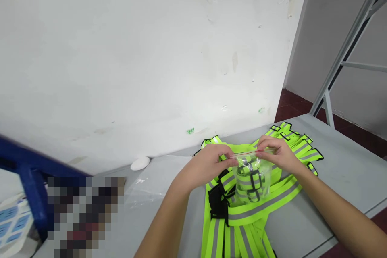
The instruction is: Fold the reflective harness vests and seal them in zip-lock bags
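Observation:
A clear zip-lock bag [266, 171] with a red line along its top hangs between my two hands. Inside it are rolled neon yellow-green reflective straps [246, 181] with black buckles. My left hand [211, 165] pinches the bag's top left corner, thumb and fingers pressed together. At the right part of the same top edge, my right hand [277, 154] pinches with thumb and fingers. Under and around the bag lies a pile of the same reflective straps [256, 213], grey-striped, with black fittings. Whether the zip is fully closed I cannot tell.
The grey table [347, 149] stands against a white wall [145, 56]. Clear plastic film [157, 177] and a white oval object [140, 163] lie at left. A blue metal frame [33, 193] is far left, beside a blurred patch. A metal ladder-like frame [347, 44] stands at right.

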`<state>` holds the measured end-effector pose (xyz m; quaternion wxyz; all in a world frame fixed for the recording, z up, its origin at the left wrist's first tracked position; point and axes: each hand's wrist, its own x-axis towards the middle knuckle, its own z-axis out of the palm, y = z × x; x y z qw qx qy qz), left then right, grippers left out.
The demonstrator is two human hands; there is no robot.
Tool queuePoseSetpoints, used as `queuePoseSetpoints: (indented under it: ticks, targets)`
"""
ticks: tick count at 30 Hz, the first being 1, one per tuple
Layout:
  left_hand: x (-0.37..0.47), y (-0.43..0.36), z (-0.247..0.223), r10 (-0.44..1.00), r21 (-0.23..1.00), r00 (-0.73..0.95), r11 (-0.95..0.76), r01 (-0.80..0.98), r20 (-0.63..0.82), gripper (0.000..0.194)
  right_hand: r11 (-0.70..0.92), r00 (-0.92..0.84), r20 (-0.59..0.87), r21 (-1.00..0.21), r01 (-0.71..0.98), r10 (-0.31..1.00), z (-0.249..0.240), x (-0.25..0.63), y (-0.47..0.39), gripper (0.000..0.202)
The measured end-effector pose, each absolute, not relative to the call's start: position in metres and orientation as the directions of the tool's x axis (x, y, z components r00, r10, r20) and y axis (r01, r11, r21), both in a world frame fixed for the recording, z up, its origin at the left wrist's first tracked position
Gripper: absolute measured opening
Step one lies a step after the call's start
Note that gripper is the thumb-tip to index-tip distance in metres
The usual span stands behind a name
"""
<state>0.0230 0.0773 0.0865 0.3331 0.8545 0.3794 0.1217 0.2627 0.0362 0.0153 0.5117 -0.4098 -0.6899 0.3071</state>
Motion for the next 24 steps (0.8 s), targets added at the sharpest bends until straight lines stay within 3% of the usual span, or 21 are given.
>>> queuePoseSetpoints:
  ticks: [19, 24]
  targets:
    - [0.0268, 0.071, 0.0905, 0.732, 0.621, 0.68, -0.517, 0.589, -0.036, 0.036, 0.59, -0.118, 0.589, -0.732, 0.34, 0.799, 0.0203, 0.2571, 0.0298, 0.009]
    - [0.0275, 0.0692, 0.0924, 0.717, 0.601, 0.696, -0.545, 0.584, -0.026, 0.035, 0.677, -0.188, 0.701, -0.527, 0.513, 0.688, 0.0194, 0.256, 0.0307, 0.008]
